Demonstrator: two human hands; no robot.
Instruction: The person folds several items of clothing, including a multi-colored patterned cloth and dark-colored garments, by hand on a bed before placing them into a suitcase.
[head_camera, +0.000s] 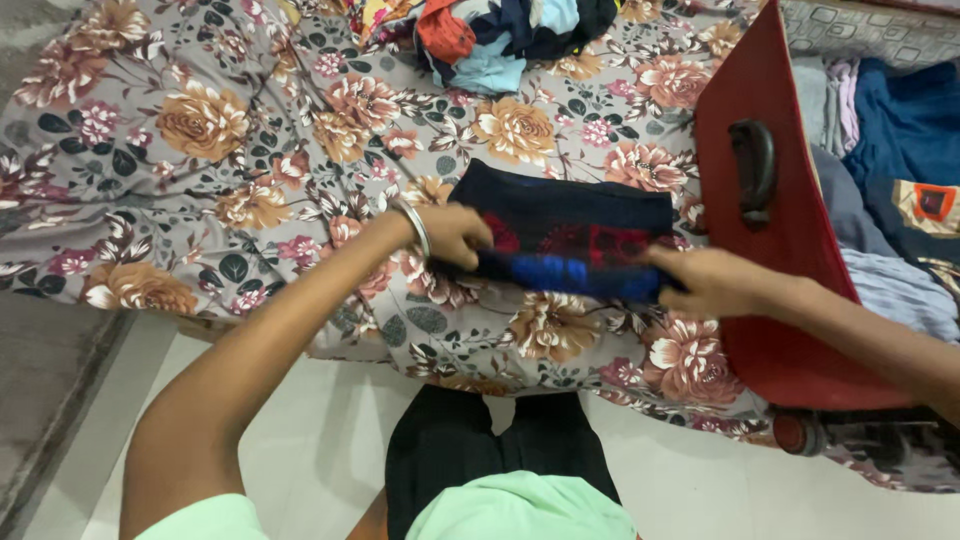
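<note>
Lying across the bed, a floral bedsheet in grey, peach and pink. Left hand, metal bangle at the wrist — fingers closed on the left end of a folded dark garment with red and blue patches. Garment rests flat on the sheet, mid-bed, just left of the suitcase. Right hand — closed on the garment's right near corner. Heap of mixed clothes at the far edge. Red suitcase, open, black handle, folded clothing inside.
</note>
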